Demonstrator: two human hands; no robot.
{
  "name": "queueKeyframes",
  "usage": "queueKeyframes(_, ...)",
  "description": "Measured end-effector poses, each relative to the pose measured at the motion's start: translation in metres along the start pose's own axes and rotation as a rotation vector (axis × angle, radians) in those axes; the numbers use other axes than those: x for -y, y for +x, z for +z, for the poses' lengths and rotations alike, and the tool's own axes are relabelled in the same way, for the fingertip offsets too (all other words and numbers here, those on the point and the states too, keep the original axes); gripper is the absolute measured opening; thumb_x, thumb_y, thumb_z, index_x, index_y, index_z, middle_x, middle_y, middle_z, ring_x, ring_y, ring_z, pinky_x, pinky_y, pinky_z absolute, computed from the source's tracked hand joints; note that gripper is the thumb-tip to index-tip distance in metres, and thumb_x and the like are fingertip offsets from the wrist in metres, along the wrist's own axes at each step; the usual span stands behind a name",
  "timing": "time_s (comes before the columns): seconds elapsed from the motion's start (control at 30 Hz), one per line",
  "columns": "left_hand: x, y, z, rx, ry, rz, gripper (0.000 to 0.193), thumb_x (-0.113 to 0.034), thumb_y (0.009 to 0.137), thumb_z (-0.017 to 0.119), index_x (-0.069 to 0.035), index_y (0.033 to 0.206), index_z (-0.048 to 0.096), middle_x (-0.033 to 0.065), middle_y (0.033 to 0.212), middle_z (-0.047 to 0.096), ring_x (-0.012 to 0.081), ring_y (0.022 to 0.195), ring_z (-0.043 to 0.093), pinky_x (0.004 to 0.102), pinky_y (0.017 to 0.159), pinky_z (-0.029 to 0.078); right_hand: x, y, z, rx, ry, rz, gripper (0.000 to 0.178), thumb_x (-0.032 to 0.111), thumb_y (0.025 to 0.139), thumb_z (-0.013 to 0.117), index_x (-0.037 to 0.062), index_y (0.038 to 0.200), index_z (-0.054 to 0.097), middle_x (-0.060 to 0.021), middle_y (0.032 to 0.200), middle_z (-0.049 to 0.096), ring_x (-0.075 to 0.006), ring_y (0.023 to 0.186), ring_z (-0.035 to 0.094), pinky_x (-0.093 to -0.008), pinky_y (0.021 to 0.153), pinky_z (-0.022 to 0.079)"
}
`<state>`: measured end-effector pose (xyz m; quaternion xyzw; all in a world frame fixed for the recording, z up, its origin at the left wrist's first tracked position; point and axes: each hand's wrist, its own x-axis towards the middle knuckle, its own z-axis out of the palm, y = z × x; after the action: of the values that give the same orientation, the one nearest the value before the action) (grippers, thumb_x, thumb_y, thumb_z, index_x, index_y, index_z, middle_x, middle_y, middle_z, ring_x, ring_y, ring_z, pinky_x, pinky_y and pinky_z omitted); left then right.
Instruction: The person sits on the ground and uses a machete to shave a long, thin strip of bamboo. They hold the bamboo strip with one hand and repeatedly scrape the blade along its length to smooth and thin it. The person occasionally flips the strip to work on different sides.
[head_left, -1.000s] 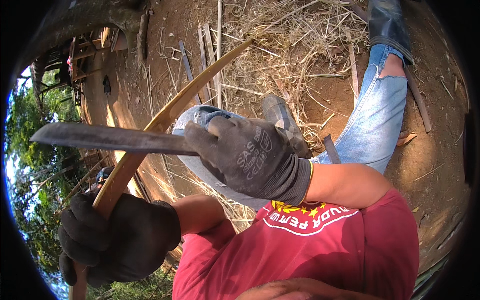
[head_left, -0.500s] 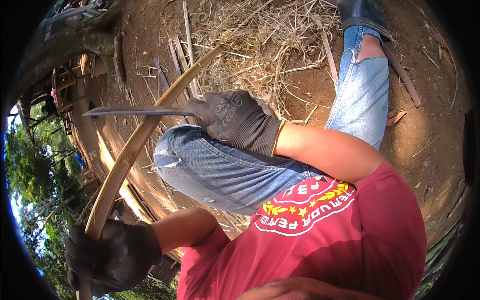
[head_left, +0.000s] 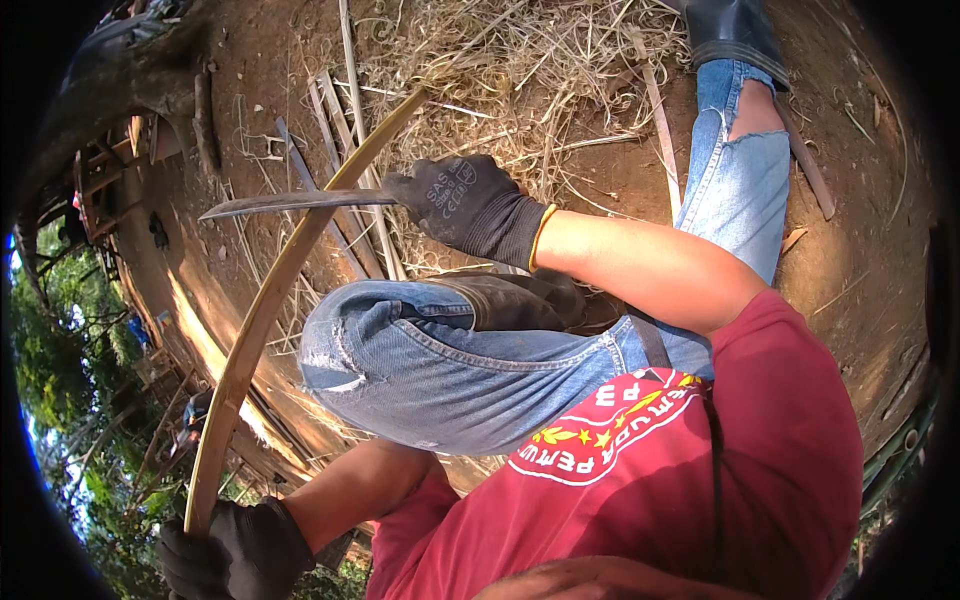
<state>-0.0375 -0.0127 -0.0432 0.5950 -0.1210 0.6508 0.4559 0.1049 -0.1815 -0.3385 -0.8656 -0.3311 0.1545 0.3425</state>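
My left hand (head_left: 240, 552), in a dark glove at the lower left, is closed round the near end of a long, curved bamboo strip (head_left: 256, 345). The strip rises to the upper right, its yellowish far end over the shavings. My gloved right hand (head_left: 463, 205) grips a long knife at its handle, which the fingers hide. The dark blade (head_left: 270, 204) points left and lies across the strip's upper part, seemingly against it. Below that hand is my bent knee (head_left: 340, 345) in torn jeans.
Pale shavings (head_left: 510, 90) are heaped on the brown soil at the top. Several split strips (head_left: 350, 215) lie behind the blade. My other leg (head_left: 735, 190) stretches to the upper right, ending in a dark boot (head_left: 735, 35). A tree trunk (head_left: 130, 85) stands at the upper left.
The knife and my right hand have shifted slightly right and up. My left hand has moved down and right with the strip. My bent leg now shows its dark boot under the right forearm.
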Motion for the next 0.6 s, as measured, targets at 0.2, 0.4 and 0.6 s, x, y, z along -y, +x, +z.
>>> queueKeyframes(0.2,0.006,0.008,-0.018,0.065,-0.206,-0.161,0.02,-0.022,0.083,0.045,-0.008,0.069,0.045,0.0035,0.055,0.032,0.0159,0.048,0.035,0.0334,0.055,0.041,-0.121,0.016,0.056,-0.014,-0.07,0.401,0.03,0.019,0.094,0.045,0.0106,0.119,0.058,-0.0144,0.084,0.068,-0.0329,0.077,0.069,-0.0463,0.063,0.054)
queueKeyframes(0.4,0.018,0.049,-0.081,-0.013,0.513,0.034,0.022,-0.019,0.086,0.043,-0.01,0.067,0.036,-0.0014,0.056,0.029,0.0148,0.045,0.035,0.0278,0.051,0.036,-0.002,0.01,0.031,-0.021,0.134,-0.001,0.027,0.027,0.091,0.053,0.0135,0.115,0.054,-0.0107,0.088,0.066,-0.0297,0.077,0.069,-0.0448,0.062,0.056)
queueKeyframes(0.6,0.027,0.052,-0.117,0.024,0.36,-0.148,0.021,-0.018,0.088,0.042,-0.012,0.069,0.037,-0.003,0.058,0.032,0.0145,0.045,0.036,0.0263,0.048,0.034,0.007,0.021,0.045,-0.115,-0.174,-0.045,0.026,0.025,0.09,0.05,0.0149,0.114,0.056,-0.0101,0.089,0.064,-0.0277,0.076,0.07,-0.0428,0.055,0.055)
